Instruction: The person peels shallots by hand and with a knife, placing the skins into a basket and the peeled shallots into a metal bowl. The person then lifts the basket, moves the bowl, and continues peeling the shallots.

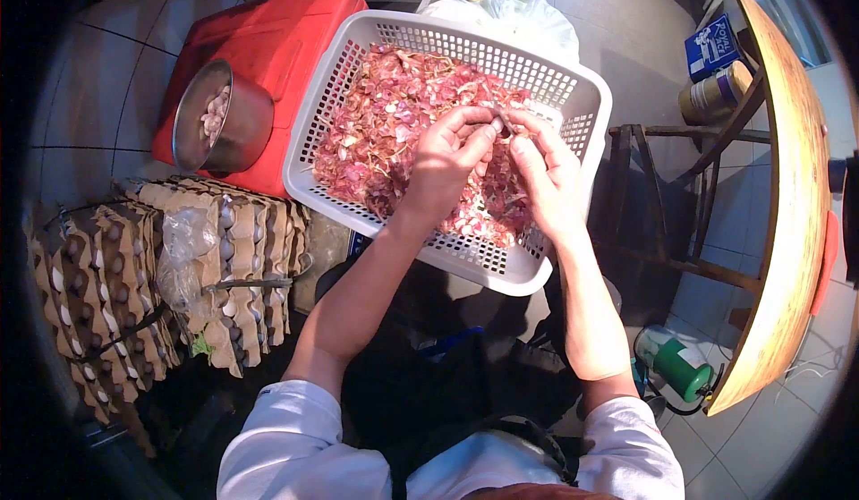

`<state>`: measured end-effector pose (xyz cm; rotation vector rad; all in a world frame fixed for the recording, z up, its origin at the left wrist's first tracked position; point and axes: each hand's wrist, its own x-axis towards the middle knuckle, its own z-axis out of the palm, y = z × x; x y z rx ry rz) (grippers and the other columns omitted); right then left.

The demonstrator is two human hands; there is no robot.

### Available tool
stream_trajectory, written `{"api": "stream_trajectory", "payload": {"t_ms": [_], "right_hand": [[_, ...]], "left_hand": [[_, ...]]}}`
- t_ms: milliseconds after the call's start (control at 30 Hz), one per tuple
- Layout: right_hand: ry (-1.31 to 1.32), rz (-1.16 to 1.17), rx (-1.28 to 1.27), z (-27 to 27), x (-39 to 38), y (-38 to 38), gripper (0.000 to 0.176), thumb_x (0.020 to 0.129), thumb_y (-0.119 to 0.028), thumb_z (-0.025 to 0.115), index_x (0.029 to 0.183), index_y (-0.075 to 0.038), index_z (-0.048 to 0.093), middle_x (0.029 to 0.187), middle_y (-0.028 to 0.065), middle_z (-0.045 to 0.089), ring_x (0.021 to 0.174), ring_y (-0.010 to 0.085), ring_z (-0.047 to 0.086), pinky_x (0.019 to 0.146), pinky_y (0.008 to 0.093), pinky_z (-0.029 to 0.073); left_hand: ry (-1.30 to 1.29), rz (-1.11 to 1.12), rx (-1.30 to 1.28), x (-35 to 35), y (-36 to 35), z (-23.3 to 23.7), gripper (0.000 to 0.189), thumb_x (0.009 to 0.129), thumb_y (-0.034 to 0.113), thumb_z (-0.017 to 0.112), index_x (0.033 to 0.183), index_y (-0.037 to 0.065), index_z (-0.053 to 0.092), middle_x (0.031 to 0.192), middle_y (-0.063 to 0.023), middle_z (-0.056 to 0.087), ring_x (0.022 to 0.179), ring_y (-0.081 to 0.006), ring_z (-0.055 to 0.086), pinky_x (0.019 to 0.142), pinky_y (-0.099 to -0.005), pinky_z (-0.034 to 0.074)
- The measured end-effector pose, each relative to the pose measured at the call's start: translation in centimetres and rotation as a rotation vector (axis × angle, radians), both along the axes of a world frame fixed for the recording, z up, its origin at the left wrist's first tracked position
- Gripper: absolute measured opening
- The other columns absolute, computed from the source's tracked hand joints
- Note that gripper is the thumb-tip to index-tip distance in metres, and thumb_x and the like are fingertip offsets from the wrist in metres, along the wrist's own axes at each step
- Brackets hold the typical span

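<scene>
Both hands meet over a grey perforated plastic basket [376, 216] heaped with shallots and papery red skins [385, 106]. My left hand [450, 156] is closed in a pinch, its thumb and fingertips drawn together. Facing it, my right hand [548, 165] also pinches, fingers curled in toward the left fingertips. A small dark piece [506, 123] shows between the two sets of fingertips; I cannot tell what it is. Below the hands lies a patch of paler pink bits within the heap.
A metal pot [250, 124] with pale peeled pieces inside sits on a red box [268, 44] at left. Stacked egg trays [237, 258] stand nearer. A clear plastic bag [528, 21] lies behind the basket. On the right are a wooden table [778, 187] and a green canister [680, 370].
</scene>
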<state>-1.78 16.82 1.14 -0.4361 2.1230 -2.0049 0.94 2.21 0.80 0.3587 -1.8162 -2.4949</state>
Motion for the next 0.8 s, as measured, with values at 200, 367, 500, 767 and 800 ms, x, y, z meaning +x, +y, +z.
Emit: {"api": "stream_trajectory", "payload": {"t_ms": [200,367,500,767,800], "right_hand": [[-0.252,0.03,-0.127,0.29,-0.17,0.51,0.031,0.097,-0.015,0.055,0.126,-0.003,0.057,0.097,-0.0001,0.062,0.085,0.0061,0.053,0.076,0.0209,0.044],[-0.254,-0.001,-0.123,0.23,-0.11,0.31,0.032,0.097,-0.014,0.055,0.127,-0.003,0.056,0.098,-0.0001,0.062,0.085,0.0062,0.052,0.076,0.0212,0.044],[-0.139,0.012,-0.004,0.25,0.0,0.28,0.035,0.096,-0.015,0.056,0.129,-0.004,0.054,0.102,0.0041,0.063,0.089,0.0093,0.056,0.082,0.0246,0.045],[-0.103,0.043,0.043,0.47,0.07,0.26,0.034,0.095,-0.016,0.058,0.127,-0.003,0.056,0.099,0.0047,0.063,0.09,0.0093,0.056,0.081,0.025,0.046],[-0.097,0.034,0.033,0.44,0.06,0.25,0.034,0.095,-0.015,0.058,0.126,-0.003,0.057,0.098,0.0039,0.063,0.088,0.0088,0.056,0.08,0.0245,0.046]], "left_hand": [[-0.018,-0.021,0.094,-0.06,-0.08,-0.31,0.021,0.096,0.007,0.053,0.113,-0.003,0.057,0.082,-0.0043,0.061,0.062,-0.0081,0.05,0.055,-0.0193,0.042],[0.008,0.016,0.173,-0.19,0.15,-0.56,0.023,0.096,0.006,0.05,0.116,-0.003,0.056,0.084,-0.0056,0.061,0.065,-0.0093,0.051,0.057,-0.0201,0.043],[-0.013,0.01,0.171,-0.15,0.02,-0.44,0.022,0.096,0.006,0.051,0.116,-0.002,0.055,0.08,-0.0044,0.058,0.067,-0.0089,0.052,0.058,-0.0199,0.043],[-0.022,-0.006,0.133,-0.12,-0.22,-0.42,0.017,0.095,0.006,0.055,0.11,0.0,0.056,0.079,-0.0037,0.058,0.065,-0.0078,0.051,0.057,-0.0187,0.042],[-0.031,-0.007,0.104,-0.06,-0.2,-0.14,0.017,0.095,0.006,0.055,0.11,0.0,0.056,0.079,-0.0038,0.058,0.065,-0.0078,0.051,0.057,-0.0185,0.042]]}}
